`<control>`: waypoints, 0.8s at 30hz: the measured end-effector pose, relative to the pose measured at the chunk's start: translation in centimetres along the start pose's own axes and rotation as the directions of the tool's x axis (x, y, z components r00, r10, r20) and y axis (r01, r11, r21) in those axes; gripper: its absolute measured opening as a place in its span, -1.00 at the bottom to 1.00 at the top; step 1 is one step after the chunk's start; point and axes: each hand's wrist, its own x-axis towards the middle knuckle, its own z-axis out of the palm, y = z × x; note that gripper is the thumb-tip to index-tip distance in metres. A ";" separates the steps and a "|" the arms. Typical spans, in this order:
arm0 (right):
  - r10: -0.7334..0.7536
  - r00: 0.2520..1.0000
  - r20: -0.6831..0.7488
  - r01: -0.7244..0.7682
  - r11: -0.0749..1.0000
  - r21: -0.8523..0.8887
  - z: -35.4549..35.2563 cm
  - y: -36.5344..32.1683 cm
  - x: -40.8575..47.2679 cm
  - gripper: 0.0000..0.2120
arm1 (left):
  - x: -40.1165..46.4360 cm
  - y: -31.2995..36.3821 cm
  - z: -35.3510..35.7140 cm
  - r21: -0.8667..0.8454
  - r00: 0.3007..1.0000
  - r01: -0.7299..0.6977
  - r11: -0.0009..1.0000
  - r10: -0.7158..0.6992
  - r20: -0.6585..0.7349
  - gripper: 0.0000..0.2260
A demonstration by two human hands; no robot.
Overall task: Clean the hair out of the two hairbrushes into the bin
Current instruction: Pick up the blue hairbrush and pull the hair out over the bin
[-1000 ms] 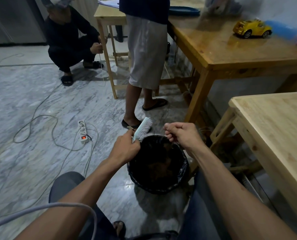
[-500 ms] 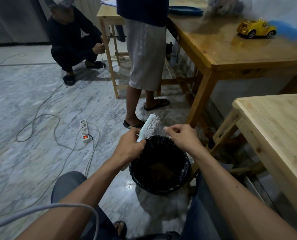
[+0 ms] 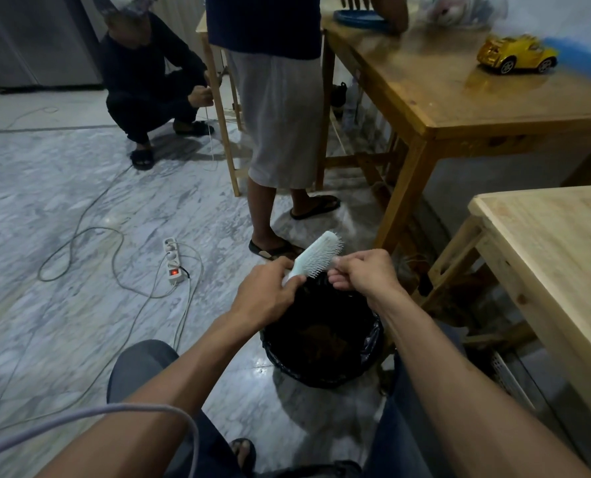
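A pale mint hairbrush (image 3: pixel 316 255) is held tilted over the far rim of a round bin (image 3: pixel 369 343) lined with a black bag, which stands on the floor between my knees. My left hand (image 3: pixel 264 298) grips the brush's handle. My right hand (image 3: pixel 364 270) is at the bristles, thumb and fingers pinched together against them; I cannot tell whether hair is between the fingertips. A brownish clump lies inside the bin. Only one hairbrush is in view.
A light wooden table (image 3: pixel 563 243) stands at the right, a darker table (image 3: pixel 442 98) with a yellow toy car (image 3: pixel 514 55) behind it. One person stands by the bin (image 3: pixel 280 115), another crouches at the back left (image 3: pixel 149 77). A power strip (image 3: pixel 172 260) and cables lie on the marble floor.
The brush has tilted further to the right over the bin. My right hand has moved from above the bin up to the bristles and now pinches at them.
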 end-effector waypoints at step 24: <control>0.004 0.998 -0.060 0.001 0.997 0.080 0.3 -0.9 -0.3 -0.86 | -2.1 -1.3 0.2 0.227 0.902 -0.290 0.930 0.345 -0.261 -0.75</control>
